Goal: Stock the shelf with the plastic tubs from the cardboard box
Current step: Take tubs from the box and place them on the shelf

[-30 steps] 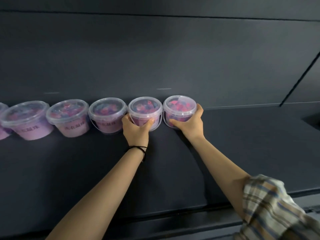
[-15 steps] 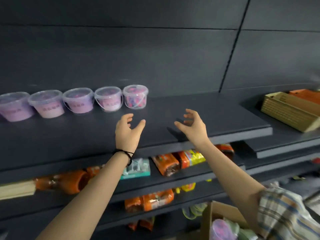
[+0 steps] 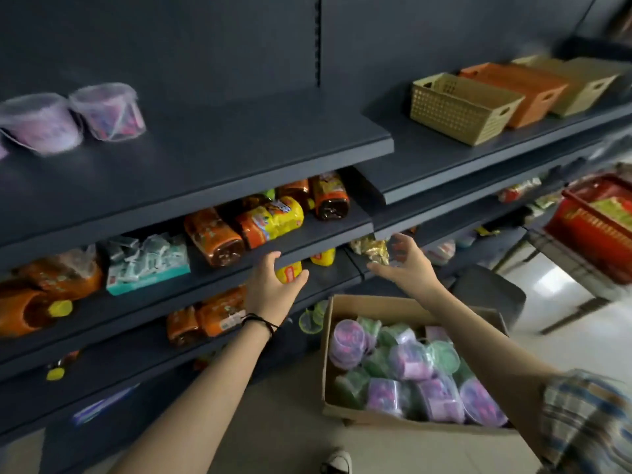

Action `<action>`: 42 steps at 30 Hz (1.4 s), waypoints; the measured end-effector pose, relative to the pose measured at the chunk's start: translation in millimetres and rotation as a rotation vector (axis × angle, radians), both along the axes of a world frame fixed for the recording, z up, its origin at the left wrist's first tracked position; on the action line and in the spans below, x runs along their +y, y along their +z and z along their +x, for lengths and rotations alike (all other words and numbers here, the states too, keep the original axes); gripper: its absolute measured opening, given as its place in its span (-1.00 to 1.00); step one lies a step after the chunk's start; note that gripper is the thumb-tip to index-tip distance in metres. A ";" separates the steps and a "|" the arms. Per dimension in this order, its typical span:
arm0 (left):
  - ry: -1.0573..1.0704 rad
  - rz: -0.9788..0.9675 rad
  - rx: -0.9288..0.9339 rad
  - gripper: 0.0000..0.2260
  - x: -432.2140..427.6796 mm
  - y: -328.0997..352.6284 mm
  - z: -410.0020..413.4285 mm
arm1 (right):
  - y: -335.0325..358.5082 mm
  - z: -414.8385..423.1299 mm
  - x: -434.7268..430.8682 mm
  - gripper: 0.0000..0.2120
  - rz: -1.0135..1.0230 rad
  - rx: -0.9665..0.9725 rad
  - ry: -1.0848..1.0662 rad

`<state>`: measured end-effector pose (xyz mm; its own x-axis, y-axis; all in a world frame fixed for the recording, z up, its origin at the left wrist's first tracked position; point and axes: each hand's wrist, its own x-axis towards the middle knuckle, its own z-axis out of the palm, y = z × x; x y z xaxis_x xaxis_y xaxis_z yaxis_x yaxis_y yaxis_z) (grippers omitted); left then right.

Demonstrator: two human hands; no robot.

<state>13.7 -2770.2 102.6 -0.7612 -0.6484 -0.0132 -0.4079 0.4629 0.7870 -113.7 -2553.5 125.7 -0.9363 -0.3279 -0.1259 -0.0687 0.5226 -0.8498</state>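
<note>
Two clear plastic tubs (image 3: 107,112) with purple contents stand blurred at the far left of the dark top shelf (image 3: 212,155). On the floor at lower right sits an open cardboard box (image 3: 342,354) filled with several purple and green tubs (image 3: 349,340). My left hand (image 3: 270,285) hangs open in front of the lower shelves, holding nothing. My right hand (image 3: 407,265) is open too, fingers spread, above the box's far edge. Both hands are apart from any tub.
Orange and yellow snack packs (image 3: 270,220) and a teal box (image 3: 147,265) fill the shelves below. Beige and orange baskets (image 3: 458,107) stand on the right shelf. A red basket (image 3: 595,224) sits at far right. My shoe (image 3: 337,461) is near the box.
Both hands let go of the two tubs on the shelf, pulled back and dropped lower. My view swung down and right, bringing the cardboard box into sight.
</note>
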 end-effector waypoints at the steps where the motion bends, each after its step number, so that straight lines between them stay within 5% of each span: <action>1: -0.005 0.025 -0.043 -0.43 7.3 -18.0 -6.0 | -15.5 -2.9 11.3 -0.16 0.021 -0.032 -0.014; 12: -0.017 0.320 -0.302 -0.34 95.9 -204.5 -58.1 | -212.7 -26.0 102.6 -0.27 0.203 -0.350 -0.157; 22: 0.051 0.112 -0.444 -0.11 138.9 -337.5 -116.6 | -366.6 -52.5 121.7 0.00 0.669 -0.405 -0.037; 30: 0.111 -0.104 -0.608 -0.06 148.3 -377.5 -127.2 | -387.8 -52.5 120.1 -0.13 0.977 -0.168 0.050; 35: 0.132 -0.016 -0.558 -0.09 152.7 -369.3 -128.0 | -382.6 -56.9 125.6 -0.12 0.830 -0.214 0.042; 42: 0.160 0.291 -0.270 -0.12 175.0 -367.5 -115.5 | -375.6 -65.1 133.2 -0.03 0.570 0.006 0.130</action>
